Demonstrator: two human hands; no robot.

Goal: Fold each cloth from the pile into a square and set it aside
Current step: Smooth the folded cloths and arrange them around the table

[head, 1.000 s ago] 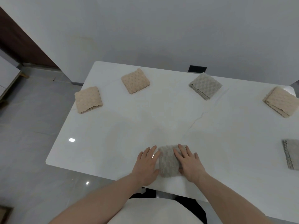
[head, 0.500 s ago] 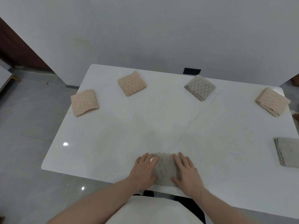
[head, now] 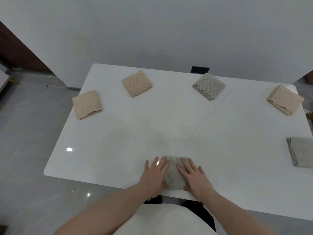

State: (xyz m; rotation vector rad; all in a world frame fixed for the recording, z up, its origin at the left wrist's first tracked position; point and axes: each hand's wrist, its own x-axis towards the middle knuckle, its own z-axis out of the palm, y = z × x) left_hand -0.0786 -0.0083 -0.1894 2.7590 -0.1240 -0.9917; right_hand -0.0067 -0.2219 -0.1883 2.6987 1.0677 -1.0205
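Now pressing flat on a small gray cloth (head: 173, 175) with both hands, close to the near edge of the white surface (head: 118, 141). Left hand (head: 155, 177) laid on the cloth's left side, fingers straight and spread, thumb down by the cloth's near corner. Right hand (head: 194, 178) laid on the cloth's right side, fingers straight too, tips over the cloth's top. No curling round the cloth, no pinching: each grip open, just pushing down. Folded small and lumpy, that cloth, with a rounded look between the two hands.

Farther back from the gray cloth, five folded cloths set out in a wide curve, all well apart from it. Far to its left and back, a tan square (head: 87, 104) near the surface's left edge. Back and a bit left, a second tan square (head: 136, 83), turned like a diamond. Back and a bit right, a gray square (head: 209, 86), also turned, with wavy edges showing in layers. Far right and back, a third tan square (head: 285, 100) by the far right corner. Straight out to the right of the gray cloth, one more gray square (head: 300, 154), cut off by the picture's edge.

Behind all of it, a plain pale wall (head: 169, 31). Off to the left of the gray cloth, past the surface, a shiny gray floor (head: 25, 150).
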